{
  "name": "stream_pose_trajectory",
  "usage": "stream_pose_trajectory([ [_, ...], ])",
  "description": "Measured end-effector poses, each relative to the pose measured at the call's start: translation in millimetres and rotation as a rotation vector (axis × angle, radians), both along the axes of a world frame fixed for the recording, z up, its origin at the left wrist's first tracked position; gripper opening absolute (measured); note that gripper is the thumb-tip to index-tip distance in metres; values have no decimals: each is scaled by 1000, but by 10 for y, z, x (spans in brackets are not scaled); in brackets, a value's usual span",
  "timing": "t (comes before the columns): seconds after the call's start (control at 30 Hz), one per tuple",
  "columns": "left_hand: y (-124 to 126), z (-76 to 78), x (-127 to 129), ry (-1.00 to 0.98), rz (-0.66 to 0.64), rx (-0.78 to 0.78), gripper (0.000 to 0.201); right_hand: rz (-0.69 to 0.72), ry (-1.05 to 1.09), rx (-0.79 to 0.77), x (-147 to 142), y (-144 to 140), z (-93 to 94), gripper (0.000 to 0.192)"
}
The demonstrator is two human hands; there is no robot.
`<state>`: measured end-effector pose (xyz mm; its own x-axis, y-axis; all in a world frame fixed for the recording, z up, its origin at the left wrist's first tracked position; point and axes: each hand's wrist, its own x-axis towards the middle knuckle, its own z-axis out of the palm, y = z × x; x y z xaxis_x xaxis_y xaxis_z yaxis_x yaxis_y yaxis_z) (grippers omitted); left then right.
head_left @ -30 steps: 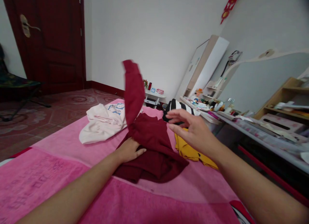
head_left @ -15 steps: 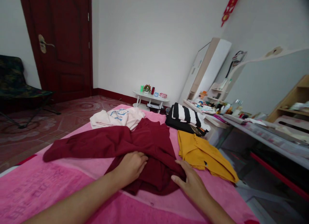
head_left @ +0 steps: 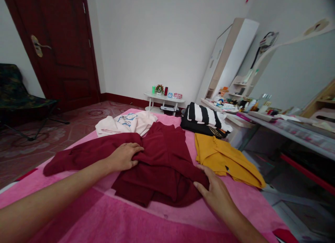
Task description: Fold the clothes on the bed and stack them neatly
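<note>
A dark red long-sleeved top lies partly folded on the pink bedcover, with one sleeve stretched out to the left. My left hand is closed on that sleeve near the body of the top, its thumb towards me. At the garment's right side, my right hand curls around the bunched fabric, thumb and fingers on either side of it. Some fingertips are hidden by cloth. To the right lies a folded yellow top, and beyond the red one a white printed top.
A pile of folded clothes with a black-and-white striped piece sits at the bed's far right. Along the right stands a cluttered dressing table. A small white table is by the wall, a camouflage folding chair at left.
My left hand has moved left and away from me along the red top, drawing its sleeve fold flatter. My right hand stays at the right side. The view has shifted slightly.
</note>
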<state>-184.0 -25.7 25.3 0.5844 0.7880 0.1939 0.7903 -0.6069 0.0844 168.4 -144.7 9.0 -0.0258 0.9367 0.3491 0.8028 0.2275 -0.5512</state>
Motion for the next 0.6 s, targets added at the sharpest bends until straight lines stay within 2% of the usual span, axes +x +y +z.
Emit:
stream_pose_trajectory([
  [0.1,84,-10,-17,63,-17,-10,54,9,-52,1,30,4,30,37],
  [0.27,259,75,-78,193,-20,65,62,41,-79,-70,117,-31,119,28],
  [0.37,418,189,-66,278,27,47,45,43,-59,-70,139,-100,151,27],
  [0.47,610,432,59,313,112,61,28,84,-20,-122,120,-184,132,29],
  [0.6,894,932,374,278,161,249,26,101,65,-233,60,-311,118,31],
])
